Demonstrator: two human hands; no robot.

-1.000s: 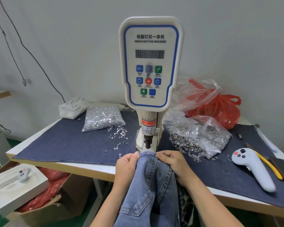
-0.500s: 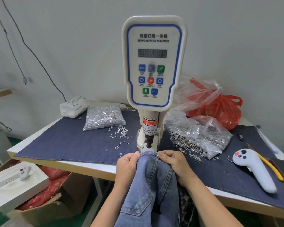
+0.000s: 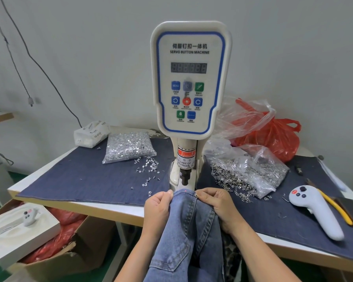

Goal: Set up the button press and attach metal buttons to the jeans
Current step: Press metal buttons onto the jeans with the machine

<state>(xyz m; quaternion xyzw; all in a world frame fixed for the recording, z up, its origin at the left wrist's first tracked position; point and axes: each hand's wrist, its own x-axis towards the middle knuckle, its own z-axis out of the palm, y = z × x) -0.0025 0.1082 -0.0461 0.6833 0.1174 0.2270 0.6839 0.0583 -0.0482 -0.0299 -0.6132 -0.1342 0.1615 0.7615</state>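
A white servo button machine [image 3: 189, 82] stands at the middle of the table, its dark press head [image 3: 185, 177] just above the blue jeans [image 3: 189, 231]. The jeans' top edge lies under the press head, with a small red light dot on the denim. My left hand [image 3: 158, 208] grips the jeans' left edge and my right hand [image 3: 217, 206] pinches the right edge, stretching the cloth between them. A clear bag of silver tacks [image 3: 128, 146] lies left of the machine, with loose tacks [image 3: 149, 168] spilled beside it. A bag of metal buttons [image 3: 247, 169] lies on the right.
Dark denim cloth [image 3: 80, 176] covers the table. A white handheld controller [image 3: 316, 210] and a yellow-handled tool [image 3: 334, 206] lie at the right. A red plastic bag [image 3: 273, 135] sits behind the buttons, a tissue pack [image 3: 91, 133] at back left. A cardboard box [image 3: 55, 255] stands on the floor at left.
Both hands keep their hold on the jeans under the press head; only the view has shifted slightly.
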